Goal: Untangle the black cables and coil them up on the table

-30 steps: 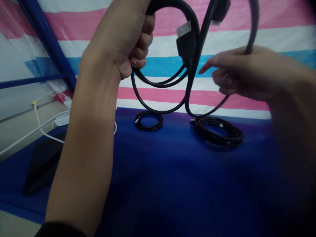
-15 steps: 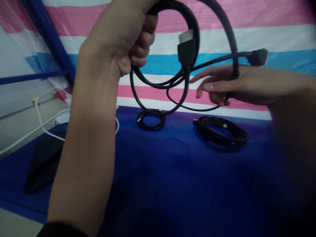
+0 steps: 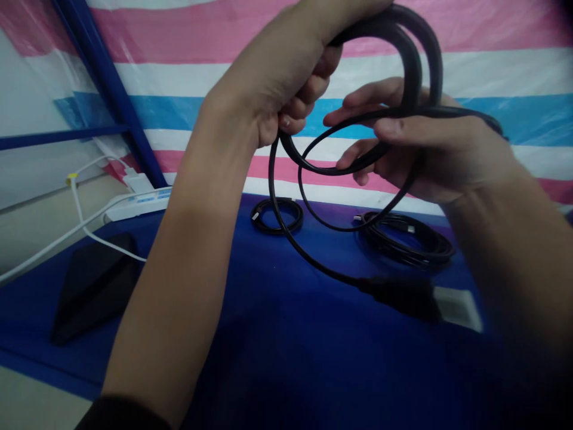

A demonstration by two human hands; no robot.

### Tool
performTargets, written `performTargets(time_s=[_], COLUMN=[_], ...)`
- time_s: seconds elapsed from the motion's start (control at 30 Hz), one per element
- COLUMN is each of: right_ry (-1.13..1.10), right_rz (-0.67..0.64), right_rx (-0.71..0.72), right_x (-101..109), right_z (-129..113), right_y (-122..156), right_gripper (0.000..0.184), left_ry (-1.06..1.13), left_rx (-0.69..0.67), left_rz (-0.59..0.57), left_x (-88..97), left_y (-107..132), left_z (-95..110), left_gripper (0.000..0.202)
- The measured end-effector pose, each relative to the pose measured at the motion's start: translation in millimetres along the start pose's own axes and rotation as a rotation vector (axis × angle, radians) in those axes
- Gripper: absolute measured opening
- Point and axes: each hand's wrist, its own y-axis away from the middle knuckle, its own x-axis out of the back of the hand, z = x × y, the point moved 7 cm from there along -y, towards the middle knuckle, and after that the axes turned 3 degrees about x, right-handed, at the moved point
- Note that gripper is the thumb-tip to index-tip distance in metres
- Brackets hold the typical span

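My left hand is raised and closed in a fist round the top of a coiled thick black cable. My right hand reaches through the loops from the right, its fingers curled round a strand of the same cable. One end hangs down toward me, its black plug with a metal tip blurred above the blue table cover.
Two coiled black cables lie at the back of the table: a small one and a bigger one. A dark flat object lies at the left. A white power strip with white leads sits at the left edge. A striped sheet hangs behind.
Both hands have shifted right and come closer together. My right hand has closed on the cable. The plug that hung inside the loop has dropped low toward me.
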Motion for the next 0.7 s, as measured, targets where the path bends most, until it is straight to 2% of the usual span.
performTargets(time_s=[0.07,0.13,0.2,0.27,0.37,0.47,0.57,0.7], right_ry=[-0.017,-0.039,-0.027,0.030,0.092,0.134,0.173,0.144], right_rz=[0.030,0.058,0.058,0.016,-0.112,-0.218,-0.218,-0.218], right_rx=[0.008,0.026,0.040,0.014,-0.059,-0.145,-0.206,-0.180], right_x=[5,10,13,11,0,-6,0,5], right_z=[0,2,3,6,11,17,22,22], right_y=[-1,-3,-5,-6,-2,3,4,0], right_gripper=[0.039,0.033,0.034,0.039,0.041,0.042,0.045,0.054], left_ry=[-0.067,-0.147,-0.211,-0.278,-0.432,-0.474,-0.479,-0.470], left_rx=[0.003,0.031,0.077,0.048,0.031,0.055,0.089,0.137], left_rz=[-0.040,-0.105,-0.226,-0.271,-0.283,-0.375,-0.387,-0.364], left_x=[-3.4,-9.8,-21.9,-30.4,-36.7,-42.1,-40.6,-39.2], left_y=[0,0,1,3,2,1,-2,-3], left_z=[-1,-6,-12,-13,-17,-24,-30,-33], left_gripper=[0.035,0.027,0.024,0.032,0.038,0.033,0.031,0.037])
